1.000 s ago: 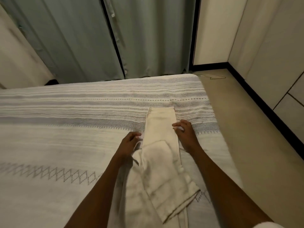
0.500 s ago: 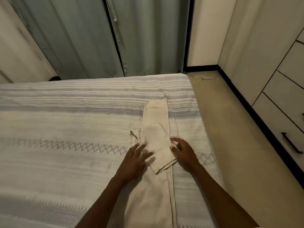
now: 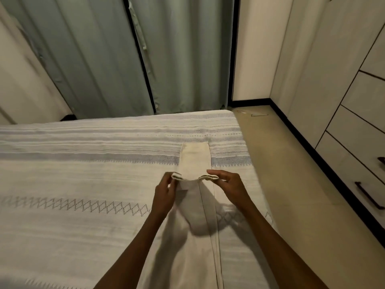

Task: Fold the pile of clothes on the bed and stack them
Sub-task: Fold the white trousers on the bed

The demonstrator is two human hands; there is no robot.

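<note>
Cream garment [image 3: 194, 161]: woven cloth, matt, soft, stitched seam along length. Bed [image 3: 83, 184] cover: textured woven cloth, matt, ribbed stripes, stitched diamond pattern. Curtains [image 3: 93, 59]: thin cloth, matt, hanging in folds. Floor [image 3: 291, 174]: smooth, slight sheen. Drawer fronts [image 3: 354, 132]: smooth, matt; handles [image 3: 366, 196] dark, slightly glossy.

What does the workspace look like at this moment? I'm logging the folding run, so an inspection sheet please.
Surface: bed under a striped, patterned cover.
Job's things: one cream garment lying lengthwise near the bed's right edge, its folded edge lifted; no pile or stack in view.
Clutter: wire hanger on the floor.
Grippers: left hand and right hand each pinch a corner of the lifted fold.
Cables: nothing seen.
Surroundings: green curtains behind, drawers to the right.
</note>
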